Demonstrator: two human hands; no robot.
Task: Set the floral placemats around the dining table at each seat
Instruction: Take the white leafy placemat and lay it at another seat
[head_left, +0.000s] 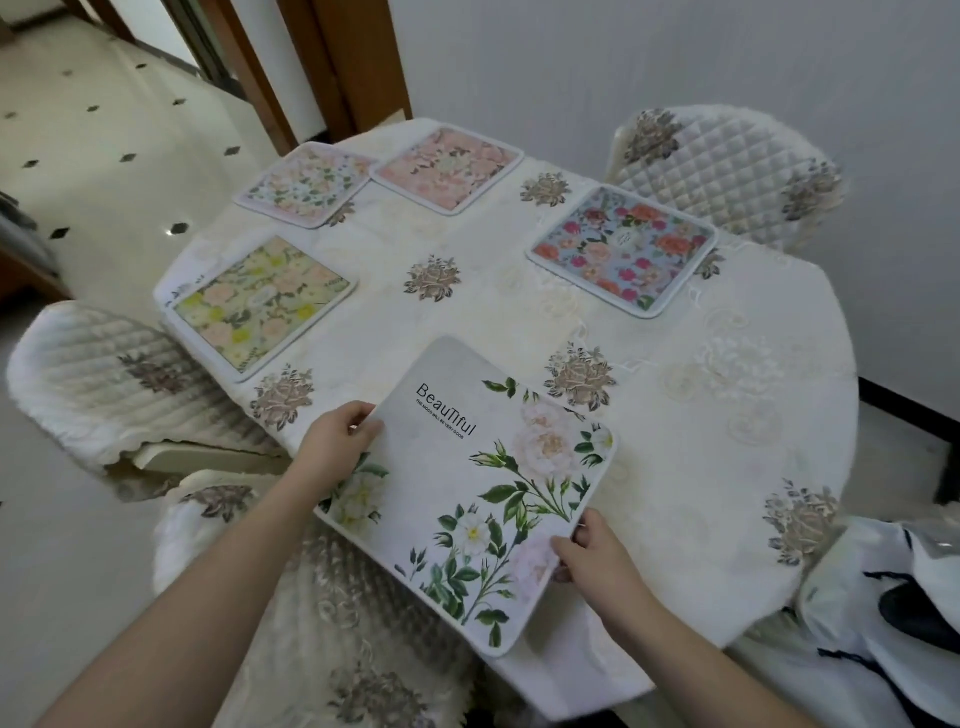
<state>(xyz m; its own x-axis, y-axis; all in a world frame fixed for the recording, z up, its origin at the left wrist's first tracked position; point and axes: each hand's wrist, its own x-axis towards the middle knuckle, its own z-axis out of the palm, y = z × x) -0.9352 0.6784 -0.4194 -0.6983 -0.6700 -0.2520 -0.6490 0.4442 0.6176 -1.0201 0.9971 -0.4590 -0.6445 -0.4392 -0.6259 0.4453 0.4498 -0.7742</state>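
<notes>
Left hand (337, 434) forward, fingers curled, thumb on top pinching the mat (467, 483) edge, right hand (592, 553) likewise gripping its near corner, both forearms bare, extended.

Quilted chair covers (727, 171) ring the scene, a tiled floor (104, 130) spreads far left, and white fabric with black trim (893, 597) lies near right.

Single head-worn camera, wide-angle, looking forward and steeply down across dining table (675, 415) from its near edge. Both forearms entering from bottom of frame, so viewpoint sitting close above near edge. Far edge of tabletop lying toward upper left, by doorway; right edge running beside white wall. Straight lines bowing near frame borders. No second view sharing scene.
</notes>
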